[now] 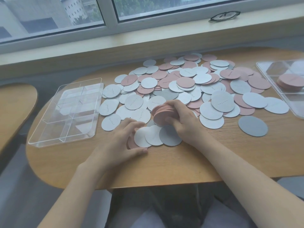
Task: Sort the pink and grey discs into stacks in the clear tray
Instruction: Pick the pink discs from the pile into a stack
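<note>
Head view, right hand: the right hand [179,119] curls its fingers round a stack of pink discs [162,115], tilted on edge just above the desk [181,162].
Head view, left hand: the left hand [122,139] lies low on the desk, fingers loosely bent over a small cluster of grey discs [153,135]; its fingertips touch them, and a pink disc [131,144] peeks out from under the cluster beside the thumb. No clear grip on anything there.
Head view, loose pile: a broad scatter of pink and grey discs [189,83] covers the middle and far side of the desk, overlapping in no order; some show faint lettering, too small to read.
Head view, stray disc: one darker grey disc [252,126] lies flat on its own to the right, apart from the pile.
Head view, clear tray: the clear tray [65,112] sits to the left of the pile, its dividers showing.
Head view, second tray: another clear tray [269,76] at the right edge holds a pink stack [290,82].
Head view, sill: black glasses [224,16] rest on the windowsill [148,38] beyond the desk.
</note>
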Tool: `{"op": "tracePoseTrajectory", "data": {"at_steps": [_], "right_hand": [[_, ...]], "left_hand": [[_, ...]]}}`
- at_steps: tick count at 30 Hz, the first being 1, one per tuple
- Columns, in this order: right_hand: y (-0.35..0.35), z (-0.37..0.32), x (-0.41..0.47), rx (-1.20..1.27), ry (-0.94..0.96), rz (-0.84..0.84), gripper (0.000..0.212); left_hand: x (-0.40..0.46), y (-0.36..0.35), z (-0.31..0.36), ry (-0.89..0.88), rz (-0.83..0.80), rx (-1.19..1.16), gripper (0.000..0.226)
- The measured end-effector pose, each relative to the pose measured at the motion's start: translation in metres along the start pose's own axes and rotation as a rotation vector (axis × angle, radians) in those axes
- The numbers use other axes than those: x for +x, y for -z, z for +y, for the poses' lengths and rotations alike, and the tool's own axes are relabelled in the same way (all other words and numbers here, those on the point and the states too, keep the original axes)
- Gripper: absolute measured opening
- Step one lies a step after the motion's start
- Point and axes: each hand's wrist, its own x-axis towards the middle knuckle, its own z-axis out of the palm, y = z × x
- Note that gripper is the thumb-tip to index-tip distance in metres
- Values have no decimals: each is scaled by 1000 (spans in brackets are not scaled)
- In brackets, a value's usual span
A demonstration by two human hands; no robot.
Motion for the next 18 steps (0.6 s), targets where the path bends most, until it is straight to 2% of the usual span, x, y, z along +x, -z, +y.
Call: {"op": "tracePoseTrajectory", "data": {"at_steps": [4,8,12,15,18], "right_hand": [[0,1,0,-8,-2,-2,44],[1,0,-1,3,-20,-6,44],[2,0,0,6,-23,-13,44],[2,0,0,9,-20,-25,44],[2,0,-1,14,-16,-25,44]], "left_hand": [[-2,7,3,-43,59,-18,53],[-4,12,1,-53,205,-169,32],[-3,10,-7,-9,356,-168,25],[-2,7,-8,46,467,-182,33],[2,5,-1,81,607,-291,33]]}}
